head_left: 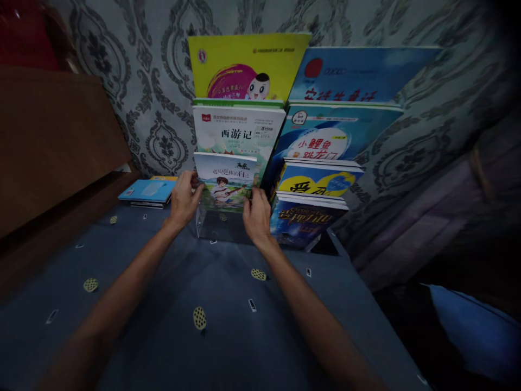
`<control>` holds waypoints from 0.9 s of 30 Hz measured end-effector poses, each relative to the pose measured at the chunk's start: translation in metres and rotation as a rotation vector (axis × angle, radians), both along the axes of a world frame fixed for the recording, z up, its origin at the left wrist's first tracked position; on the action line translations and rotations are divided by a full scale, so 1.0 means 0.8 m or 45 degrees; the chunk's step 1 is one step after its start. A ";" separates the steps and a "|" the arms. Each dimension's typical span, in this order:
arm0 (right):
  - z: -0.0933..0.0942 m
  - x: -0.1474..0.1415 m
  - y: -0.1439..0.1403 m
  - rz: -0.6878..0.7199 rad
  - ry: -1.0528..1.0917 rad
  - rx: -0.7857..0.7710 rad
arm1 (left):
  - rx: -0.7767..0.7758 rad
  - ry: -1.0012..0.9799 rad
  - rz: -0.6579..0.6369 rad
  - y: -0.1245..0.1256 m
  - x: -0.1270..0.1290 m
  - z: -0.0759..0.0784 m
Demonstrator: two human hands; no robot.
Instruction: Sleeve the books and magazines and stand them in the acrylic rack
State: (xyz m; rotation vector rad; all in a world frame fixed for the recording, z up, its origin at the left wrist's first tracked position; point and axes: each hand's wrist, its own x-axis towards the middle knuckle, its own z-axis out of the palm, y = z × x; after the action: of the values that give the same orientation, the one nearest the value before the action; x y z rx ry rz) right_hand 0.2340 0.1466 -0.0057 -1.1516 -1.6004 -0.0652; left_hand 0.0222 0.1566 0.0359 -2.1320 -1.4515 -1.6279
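Between my two hands stands a small book [226, 184] with a guitar player on its cover, held upright at the front of a clear stand [203, 227]. My left hand [185, 198] grips its left edge, fingers curled. At the lower right edge, my right hand [257, 214] holds it with bent fingers. Directly behind rises a white and green book [240, 127], with a yellow-green book [248, 65] at the back. To the right, a dark blue book [305, 220] fronts a second column, below a yellow and blue book [321, 179].
A teal book [337, 127] and a taller blue book [362, 70] stand at the rear right. Several books [148, 190] lie stacked at the left by brown wooden furniture [61, 146]. The dark patterned tablecloth [163, 304] ends at the right. Patterned wallpaper [163, 108] rises behind.
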 end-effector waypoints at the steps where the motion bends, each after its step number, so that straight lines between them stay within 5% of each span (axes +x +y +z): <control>1: -0.001 -0.001 -0.001 -0.015 0.003 -0.001 | 0.004 -0.012 -0.001 0.000 0.000 0.000; 27: -0.005 -0.002 -0.007 -0.030 0.139 0.088 | 0.018 -0.206 0.043 -0.001 0.016 -0.006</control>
State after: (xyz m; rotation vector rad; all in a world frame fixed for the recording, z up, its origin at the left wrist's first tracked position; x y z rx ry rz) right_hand 0.2326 0.1410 -0.0095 -1.1024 -1.4776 -0.0717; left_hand 0.0351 0.1561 0.0313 -1.9980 -1.5055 -1.8298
